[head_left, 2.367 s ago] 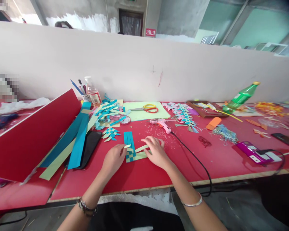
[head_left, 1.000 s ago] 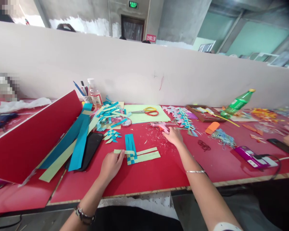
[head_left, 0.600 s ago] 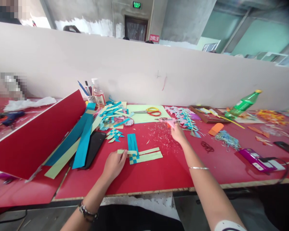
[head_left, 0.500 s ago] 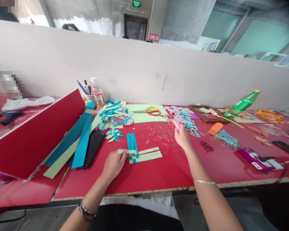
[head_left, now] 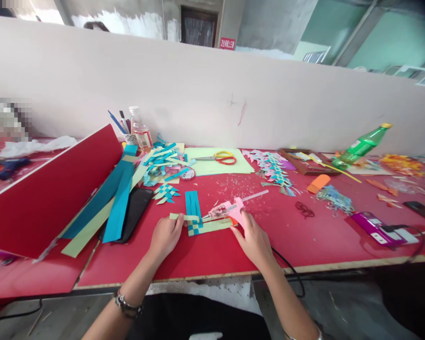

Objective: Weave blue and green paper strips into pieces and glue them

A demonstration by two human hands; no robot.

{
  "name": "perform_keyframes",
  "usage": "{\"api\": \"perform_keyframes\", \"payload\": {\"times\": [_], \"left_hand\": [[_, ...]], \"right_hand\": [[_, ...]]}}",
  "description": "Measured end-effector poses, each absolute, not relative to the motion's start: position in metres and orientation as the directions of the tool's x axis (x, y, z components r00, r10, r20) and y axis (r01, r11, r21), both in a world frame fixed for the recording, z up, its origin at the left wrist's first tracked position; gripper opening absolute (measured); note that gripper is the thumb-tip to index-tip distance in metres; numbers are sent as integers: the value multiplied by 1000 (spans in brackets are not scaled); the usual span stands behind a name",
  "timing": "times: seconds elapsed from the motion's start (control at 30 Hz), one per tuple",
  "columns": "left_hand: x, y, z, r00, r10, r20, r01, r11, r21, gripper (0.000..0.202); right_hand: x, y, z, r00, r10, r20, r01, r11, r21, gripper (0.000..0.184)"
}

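Observation:
A woven piece of blue and pale green paper strips [head_left: 195, 221] lies on the red table [head_left: 212, 255] in front of me. My left hand [head_left: 165, 236] pinches the left end of a green strip of the weave. My right hand [head_left: 254, 239] is closed round a pink hot glue gun [head_left: 230, 208], whose nozzle points left at the weave. The gun's black cord [head_left: 290, 271] runs off over the table's front edge.
Long blue and green strips [head_left: 116, 200] lie over a black phone [head_left: 132, 212] and a red board [head_left: 46, 193] on the left. Behind are cut strips, scissors [head_left: 217, 158] on green paper, a small bottle [head_left: 140, 134], woven pieces [head_left: 272, 170], a green bottle [head_left: 363, 145] and a purple device [head_left: 375, 229].
My right hand reached back to the glue gun, picked it up and brought it to the weave. My left hand stayed on the green strip.

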State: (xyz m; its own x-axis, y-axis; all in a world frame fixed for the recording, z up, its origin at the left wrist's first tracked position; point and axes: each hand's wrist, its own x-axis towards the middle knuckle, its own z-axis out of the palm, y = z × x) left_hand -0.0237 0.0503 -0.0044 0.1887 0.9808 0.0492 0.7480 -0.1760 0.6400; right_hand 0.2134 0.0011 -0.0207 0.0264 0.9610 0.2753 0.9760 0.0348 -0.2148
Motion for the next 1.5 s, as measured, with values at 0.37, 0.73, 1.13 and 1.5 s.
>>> {"api": "perform_keyframes", "payload": {"times": [0.37,0.73,1.13,1.5], "left_hand": [[-24,49,-4,205,975,83,712,-206,671,51],[-25,49,-4,197,977,77,705,-196,681,51],[-26,51,-7,195,978,79,700,-195,687,51],[-26,51,-6,198,978,65,700,-187,689,51]], "right_hand": [[213,3,-24,-12,972,235,987,49,-153,44],[215,1,-23,8,975,224,993,19,-117,40],[226,-6,-11,104,981,166,993,-92,-79,38],[245,-10,-14,161,968,192,986,-150,-70,36]]}}
